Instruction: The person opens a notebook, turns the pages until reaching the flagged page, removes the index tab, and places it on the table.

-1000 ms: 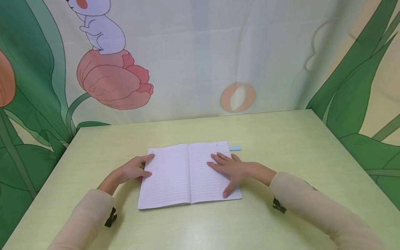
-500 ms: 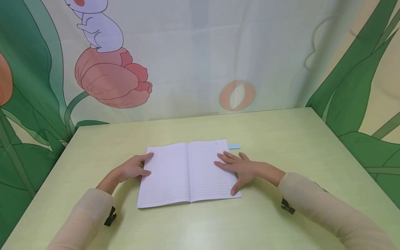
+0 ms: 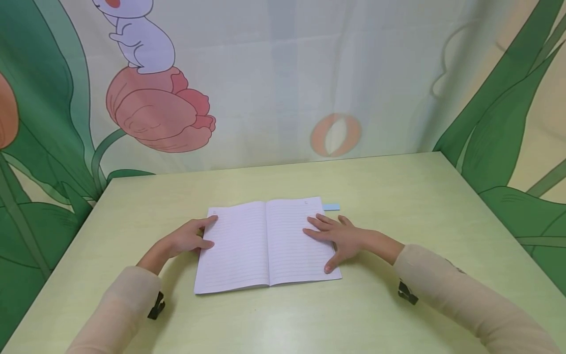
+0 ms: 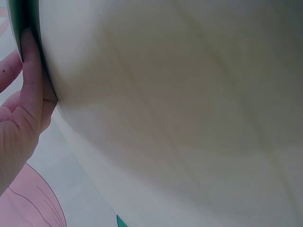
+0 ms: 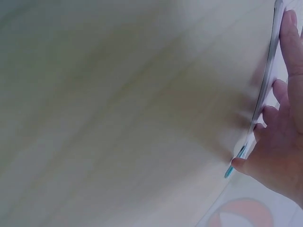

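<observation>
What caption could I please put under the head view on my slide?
Left hand gripping an open lined notebook at its left side, right hand spread on its right page.

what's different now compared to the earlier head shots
The right hand has slid a little to the right, toward the outer edge of the open notebook, its fingertips remaining on the right page. No hold was visibly taken or released. The left hand stays at the left edge; the notebook and the blue tab look unmoved.
</observation>
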`<state>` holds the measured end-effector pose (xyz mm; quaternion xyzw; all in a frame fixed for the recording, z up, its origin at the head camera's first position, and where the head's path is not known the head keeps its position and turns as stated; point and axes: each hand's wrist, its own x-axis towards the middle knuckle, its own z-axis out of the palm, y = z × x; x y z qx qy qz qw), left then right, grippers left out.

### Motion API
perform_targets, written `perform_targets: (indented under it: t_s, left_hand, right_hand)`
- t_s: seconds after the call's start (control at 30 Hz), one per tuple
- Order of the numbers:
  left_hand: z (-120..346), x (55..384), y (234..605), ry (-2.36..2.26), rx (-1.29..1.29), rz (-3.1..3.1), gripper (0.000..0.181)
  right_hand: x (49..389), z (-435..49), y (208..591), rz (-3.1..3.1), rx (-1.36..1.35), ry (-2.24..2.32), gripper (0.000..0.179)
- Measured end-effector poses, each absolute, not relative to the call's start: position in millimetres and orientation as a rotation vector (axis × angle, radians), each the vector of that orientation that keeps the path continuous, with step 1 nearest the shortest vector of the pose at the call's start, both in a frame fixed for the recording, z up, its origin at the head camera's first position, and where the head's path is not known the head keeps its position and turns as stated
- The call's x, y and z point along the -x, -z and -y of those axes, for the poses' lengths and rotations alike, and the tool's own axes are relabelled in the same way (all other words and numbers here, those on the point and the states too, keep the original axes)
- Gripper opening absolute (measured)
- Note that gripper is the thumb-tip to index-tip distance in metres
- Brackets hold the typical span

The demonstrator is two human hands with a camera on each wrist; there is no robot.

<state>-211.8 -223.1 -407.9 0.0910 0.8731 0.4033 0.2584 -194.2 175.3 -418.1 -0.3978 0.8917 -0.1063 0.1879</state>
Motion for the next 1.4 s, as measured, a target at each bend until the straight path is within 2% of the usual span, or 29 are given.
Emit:
perform_targets:
  t_s: [0.43, 0.7, 0.93, 1.17, 1.4]
  left_hand:
    - [224, 212, 408, -1.102, -0.261, -2.357, 0.075]
    - [224, 212, 408, -1.090, -0.258, -2.367, 0.074]
    - [222, 212, 407, -1.081, -0.255, -2.379, 0.074]
    - [222, 211, 407, -1.078, -0.254, -2.379, 0.073]
    - [224, 212, 407, -1.113, -0.244, -2.352, 0.072]
  right_hand:
    - [194, -172, 417, -2.527, 1.112, 0.305, 0.095]
    - [197, -166, 413, -2.548, 1.024, 0.198, 0.111]
    - [197, -148, 412, -2.544, 1.059, 0.187, 0.113]
    - [194, -119, 414, -2.528, 1.060, 0.240, 0.108]
    - [192, -83, 415, -2.485, 1.137, 0.392, 0.094]
